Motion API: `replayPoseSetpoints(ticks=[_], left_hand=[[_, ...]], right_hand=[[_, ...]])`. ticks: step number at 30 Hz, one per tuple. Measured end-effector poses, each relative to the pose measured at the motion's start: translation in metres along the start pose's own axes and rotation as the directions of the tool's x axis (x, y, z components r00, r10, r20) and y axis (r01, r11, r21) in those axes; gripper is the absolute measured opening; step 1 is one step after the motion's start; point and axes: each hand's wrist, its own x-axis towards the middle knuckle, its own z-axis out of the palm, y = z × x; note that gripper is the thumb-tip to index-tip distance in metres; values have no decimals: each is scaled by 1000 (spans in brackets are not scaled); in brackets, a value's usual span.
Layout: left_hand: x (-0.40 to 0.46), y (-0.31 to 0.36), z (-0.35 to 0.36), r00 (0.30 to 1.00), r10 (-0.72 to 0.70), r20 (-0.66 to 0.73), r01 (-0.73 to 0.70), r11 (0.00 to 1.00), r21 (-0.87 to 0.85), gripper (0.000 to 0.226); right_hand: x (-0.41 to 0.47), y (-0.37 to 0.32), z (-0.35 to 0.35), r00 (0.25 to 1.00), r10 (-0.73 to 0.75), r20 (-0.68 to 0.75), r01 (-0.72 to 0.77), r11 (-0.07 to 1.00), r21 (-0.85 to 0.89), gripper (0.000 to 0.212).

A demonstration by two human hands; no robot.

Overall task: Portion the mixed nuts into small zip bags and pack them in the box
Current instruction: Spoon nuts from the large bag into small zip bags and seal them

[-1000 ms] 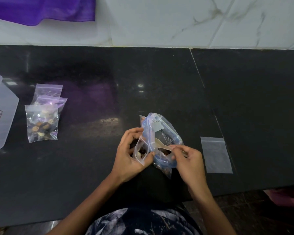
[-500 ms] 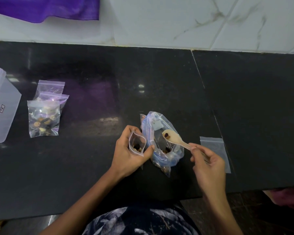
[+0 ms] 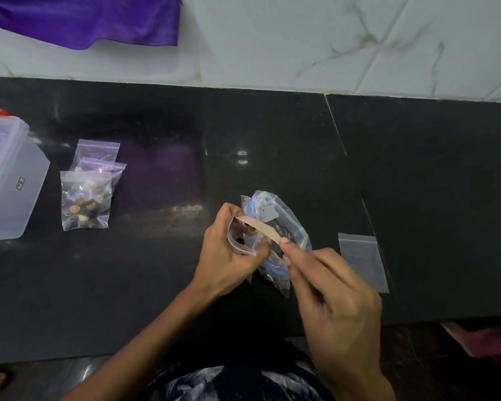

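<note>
My left hand (image 3: 229, 256) holds a small clear zip bag (image 3: 239, 238) open at its mouth, with a few nuts inside. My right hand (image 3: 327, 293) grips the handle of a pale wooden spoon (image 3: 261, 227), whose bowl is tipped into that small bag. Just behind stands the large clear bag of mixed nuts (image 3: 275, 227) with blue print, open at the top. Three filled small zip bags (image 3: 86, 198) lie stacked at the left. An empty flat zip bag (image 3: 362, 261) lies at the right. The translucent plastic box (image 3: 9, 180) sits at the far left edge.
Everything rests on a black stone counter (image 3: 171, 270) against a white marble-tiled wall. A purple cloth (image 3: 84, 18) hangs at the top left. The counter's front edge runs just below my wrists. Something red (image 3: 492, 342) shows at the lower right, below the counter.
My right hand lifted the spoon out of the large nut bag and swung it left; its bowl now sits in the mouth of the small bag held in my left hand.
</note>
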Motion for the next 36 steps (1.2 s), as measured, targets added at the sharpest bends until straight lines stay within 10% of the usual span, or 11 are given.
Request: replayPoseSetpoints(ticks=[18,26,33,36], left_hand=[[-10,12,-1,998,5,-58,-1,998,59,47],[-11,20,-18,989,-132,-66,136,989,62,69],[-8,35,-35,973,-233,2,232,969,-81,41],[-5,37,-42,932,-360,27,359,916,-179,28]], right_hand=[[-9,2,6,991,-36,-129,42,998,46,21],[10,56,18,753,649,107,-657,749,87,2],[8,52,29,781,601,169,-483,753,-447,41],[19,27,19,895,439,84,-405,876,-261,43]])
